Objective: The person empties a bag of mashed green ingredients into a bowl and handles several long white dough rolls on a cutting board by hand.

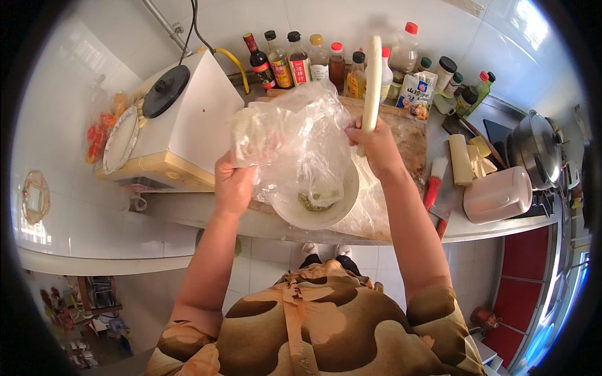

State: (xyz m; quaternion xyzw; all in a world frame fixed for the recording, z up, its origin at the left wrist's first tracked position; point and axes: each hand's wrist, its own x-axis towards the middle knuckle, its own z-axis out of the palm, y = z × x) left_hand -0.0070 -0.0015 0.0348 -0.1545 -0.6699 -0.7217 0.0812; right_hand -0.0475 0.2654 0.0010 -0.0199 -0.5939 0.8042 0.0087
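My left hand [235,181] grips the left edge of a crumpled clear plastic bag [310,136]. In my right hand [378,143] a long, pale, stick-shaped piece [372,80] stands nearly upright; whether it is dough or a vegetable stalk I cannot tell. The right fingertips are at the bag's right edge, and whether they pinch it is unclear. Below the bag sits a white bowl [345,207], partly hidden, with a green chopped mixture [316,201] in the bottom. The bowl rests on a flour-dusted wooden board [376,221].
Several sauce bottles [299,61] and a seasoning pouch [416,96] line the wall. A white appliance [197,108] stands left. On the right are a red-handled brush [433,183], a broad metal blade [444,199], a pink lidded container [494,196] and a steel pot [534,150].
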